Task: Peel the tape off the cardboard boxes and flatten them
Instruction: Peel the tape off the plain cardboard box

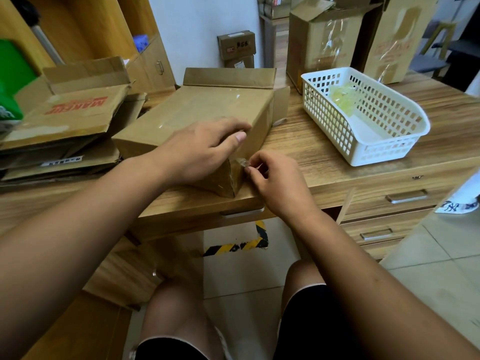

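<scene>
Surface of wood-grain board carries all the work items. Largest on it is a stack of flattened boxes at the left, judged to be finished pieces set aside from the working area. Next, the box in hand lies at centre with its near corner at the front edge of the surface, close to the person. Its far flaps stand open while clear tape runs along its top, so it is not yet ready to flatten. Two more cartons stand upright at the rear right, apparently awaiting treatment. A white basket sits right of the box, apart from it, holding yellowish crumpled scraps, probably removed tape. Its position suits the peeling hand. The left hand lies palm-down on the box top near the corner, fingers extended and thumb over the edge, evidently to steady the box against the pull. The right hand pinches the lifted tape end at that corner between thumb and forefinger. Judged step: peel just begun.
</scene>
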Demonstrator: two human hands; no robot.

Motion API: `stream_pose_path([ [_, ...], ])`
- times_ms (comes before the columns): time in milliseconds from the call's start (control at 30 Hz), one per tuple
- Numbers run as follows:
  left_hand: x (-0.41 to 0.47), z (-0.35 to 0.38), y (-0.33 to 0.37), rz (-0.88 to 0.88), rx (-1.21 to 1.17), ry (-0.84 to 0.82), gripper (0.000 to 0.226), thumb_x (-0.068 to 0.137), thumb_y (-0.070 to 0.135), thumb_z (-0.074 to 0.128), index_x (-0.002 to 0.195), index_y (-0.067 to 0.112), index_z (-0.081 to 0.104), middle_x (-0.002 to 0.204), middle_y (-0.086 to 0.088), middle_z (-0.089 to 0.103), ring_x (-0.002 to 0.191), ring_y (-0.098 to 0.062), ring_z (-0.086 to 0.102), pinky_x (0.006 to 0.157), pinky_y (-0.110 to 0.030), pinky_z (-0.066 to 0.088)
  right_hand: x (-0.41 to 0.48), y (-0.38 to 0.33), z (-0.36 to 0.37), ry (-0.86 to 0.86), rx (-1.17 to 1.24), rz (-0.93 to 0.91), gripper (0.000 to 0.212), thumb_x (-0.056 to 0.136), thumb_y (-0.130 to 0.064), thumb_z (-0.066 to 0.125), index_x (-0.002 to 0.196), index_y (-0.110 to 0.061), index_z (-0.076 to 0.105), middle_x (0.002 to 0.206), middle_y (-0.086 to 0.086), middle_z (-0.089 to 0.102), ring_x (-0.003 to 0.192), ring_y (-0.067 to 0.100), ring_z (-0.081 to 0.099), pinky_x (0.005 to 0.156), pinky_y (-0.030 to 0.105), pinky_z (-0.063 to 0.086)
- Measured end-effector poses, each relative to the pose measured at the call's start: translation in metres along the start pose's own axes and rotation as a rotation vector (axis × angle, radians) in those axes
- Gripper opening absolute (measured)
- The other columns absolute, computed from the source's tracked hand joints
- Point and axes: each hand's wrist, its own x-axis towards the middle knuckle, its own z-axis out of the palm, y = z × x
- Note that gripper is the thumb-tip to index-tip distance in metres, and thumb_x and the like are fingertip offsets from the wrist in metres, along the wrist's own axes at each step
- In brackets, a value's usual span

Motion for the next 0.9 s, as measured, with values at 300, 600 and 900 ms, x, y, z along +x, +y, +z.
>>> stream_pose_path([
  [300, -0.003, 0.014, -0.007, 0.043, 0.117, 0.088, 0.041, 0.108, 0.04, 0.025, 0.145, 0.042, 0.042, 0.154, 0.023, 0.038, 0.139, -0.003, 0.036, 0.107, -0.033, 0.032, -0.002, 0.003, 0.004, -0.04, -0.075, -0.094, 0.004, 0.099, -0.021, 0.059, 0.096, -0.022, 0.059, 0.093, -0.008, 0.058, 0.088, 0.012, 0.056, 0.081, 0.041, 0.052],
  [600, -0.001, 0.015, -0.01, 0.053, 0.11, 0.083, 0.048, 0.1, 0.048, 0.019, 0.142, 0.045, 0.043, 0.153, 0.025, 0.038, 0.138, -0.007, 0.04, 0.099, -0.031, 0.035, -0.006, -0.002, -0.008, -0.155, 0.079, 0.006, 0.006, 0.099, -0.018, 0.06, 0.094, -0.023, 0.061, 0.091, -0.01, 0.062, 0.088, 0.009, 0.059, 0.083, 0.037, 0.053],
  [900, -0.002, 0.014, -0.01, 0.055, 0.069, 0.046, 0.048, 0.101, 0.046, 0.021, 0.143, 0.043, 0.043, 0.155, 0.024, 0.035, 0.142, -0.003, 0.031, 0.113, -0.035, 0.027, -0.005, 0.005, -0.014, -0.08, 0.296, 0.095, 0.022, 0.097, -0.024, 0.067, 0.118, -0.024, 0.062, 0.103, -0.015, 0.067, 0.094, -0.005, 0.063, 0.079, 0.012, 0.05],
])
